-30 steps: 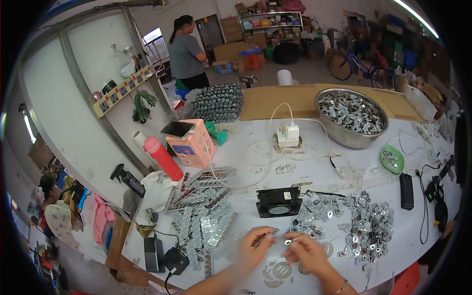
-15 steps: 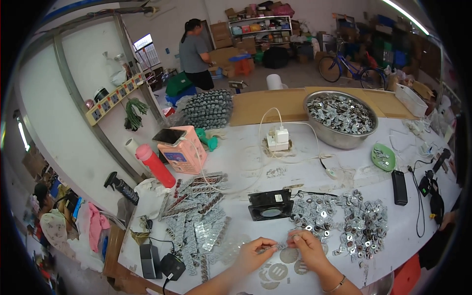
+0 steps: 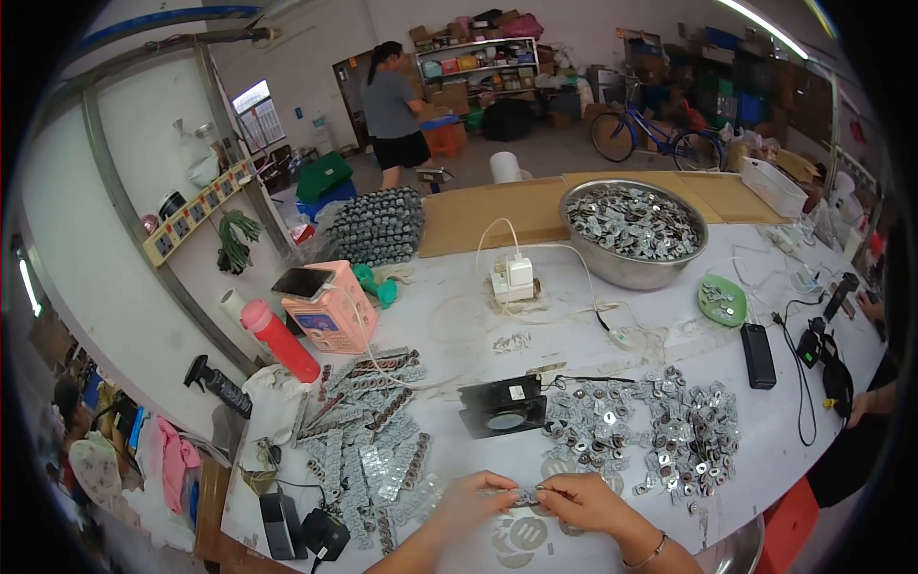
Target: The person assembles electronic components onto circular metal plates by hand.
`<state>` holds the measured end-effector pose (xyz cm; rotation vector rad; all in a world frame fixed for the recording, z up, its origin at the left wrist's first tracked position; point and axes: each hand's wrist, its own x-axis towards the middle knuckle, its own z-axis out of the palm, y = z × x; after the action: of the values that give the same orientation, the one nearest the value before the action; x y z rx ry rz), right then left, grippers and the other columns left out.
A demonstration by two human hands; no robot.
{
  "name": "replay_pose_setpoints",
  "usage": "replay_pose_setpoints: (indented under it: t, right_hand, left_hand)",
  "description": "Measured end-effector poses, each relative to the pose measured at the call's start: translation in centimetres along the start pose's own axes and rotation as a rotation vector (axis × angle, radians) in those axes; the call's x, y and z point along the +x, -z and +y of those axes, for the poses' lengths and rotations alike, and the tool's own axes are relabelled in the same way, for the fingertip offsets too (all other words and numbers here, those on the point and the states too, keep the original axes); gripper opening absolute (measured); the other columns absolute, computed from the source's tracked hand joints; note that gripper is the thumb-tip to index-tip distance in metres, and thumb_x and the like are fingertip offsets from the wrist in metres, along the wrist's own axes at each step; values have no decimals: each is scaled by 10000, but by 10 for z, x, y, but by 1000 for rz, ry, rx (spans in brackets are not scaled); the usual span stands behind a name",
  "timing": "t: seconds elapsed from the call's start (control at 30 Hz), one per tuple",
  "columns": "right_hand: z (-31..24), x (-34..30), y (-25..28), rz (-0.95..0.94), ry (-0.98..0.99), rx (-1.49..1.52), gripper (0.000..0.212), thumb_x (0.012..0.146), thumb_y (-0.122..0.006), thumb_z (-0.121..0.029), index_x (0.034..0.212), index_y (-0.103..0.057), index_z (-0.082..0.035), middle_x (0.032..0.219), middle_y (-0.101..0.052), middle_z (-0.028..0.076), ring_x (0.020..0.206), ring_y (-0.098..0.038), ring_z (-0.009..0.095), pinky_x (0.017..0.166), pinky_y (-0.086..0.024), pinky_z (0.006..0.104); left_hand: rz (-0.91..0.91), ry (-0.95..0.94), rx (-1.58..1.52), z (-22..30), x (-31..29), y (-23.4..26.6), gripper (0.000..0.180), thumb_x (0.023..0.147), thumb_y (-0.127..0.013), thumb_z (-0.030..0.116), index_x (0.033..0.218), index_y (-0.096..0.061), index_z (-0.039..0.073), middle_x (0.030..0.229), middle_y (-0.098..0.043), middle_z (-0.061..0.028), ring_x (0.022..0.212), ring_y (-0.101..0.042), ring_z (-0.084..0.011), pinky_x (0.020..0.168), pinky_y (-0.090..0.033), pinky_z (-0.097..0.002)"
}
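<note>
At the front edge of the table, my left hand [image 3: 475, 504] and my right hand [image 3: 585, 501] meet with their fingertips pinched on a short strip of small metal pieces [image 3: 527, 496]. Fingers partly cover the strip. Under and around my hands, round grey marks [image 3: 521, 536] show on the white tabletop. To the right lie two heaps of loose small metal pieces, a nearer-middle heap [image 3: 591, 421] and a right heap [image 3: 693, 435]. Left of my hands is a pile of finished-looking strips [image 3: 368, 454] made of similar pieces. A small black fan [image 3: 504, 406] stands just beyond my hands.
A steel bowl [image 3: 636, 251] full of metal pieces stands at the back. Also on the table are a green dish [image 3: 722, 311], a black power bank [image 3: 757, 356], a white plug adapter [image 3: 513, 277] with cables, a red bottle [image 3: 279, 341] and a pink box [image 3: 330, 316]. Another person [image 3: 390, 110] walks behind.
My hands have drawn closer together around the strip, and my right hand has turned flatter. The view has swung a little to the right. The person behind has stepped rightward.
</note>
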<state>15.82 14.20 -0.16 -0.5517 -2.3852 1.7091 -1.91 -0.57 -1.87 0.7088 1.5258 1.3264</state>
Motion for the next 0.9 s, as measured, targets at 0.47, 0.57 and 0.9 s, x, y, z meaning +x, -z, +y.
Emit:
replay_pose_setpoints:
  t: [0.47, 0.57, 0.9]
  right_hand:
    - [13, 0, -21, 67, -271, 672, 187, 989, -524, -219, 855, -570, -97, 652, -541, -31, 507, -446, 47, 451, -346, 206]
    - [11, 5, -18, 196, -122, 400, 185, 987, -524, -200, 849, -559, -82, 646, -516, -38, 516, -422, 40, 460, -334, 213]
    - [1, 4, -17, 243, -62, 204, 197, 963, -546, -181, 836, -556, -30, 634, -471, -21, 593, -404, 32, 515, -347, 232]
  left_hand:
    - [41, -39, -158, 1, -5, -12, 177, 860, -695, 64, 1021, -652, 4, 904, -662, -51, 860, -634, -132, 762, -510, -257]
    - [122, -440, 99, 10, -2, -20, 163, 842, -685, 2, 1002, -673, 29, 945, -677, -52, 898, -647, -150, 811, -513, -265]
    - [173, -495, 213, 3, 2, -24, 142, 817, -680, -22, 954, -688, 12, 988, -692, -99, 912, -660, -168, 802, -515, -267]
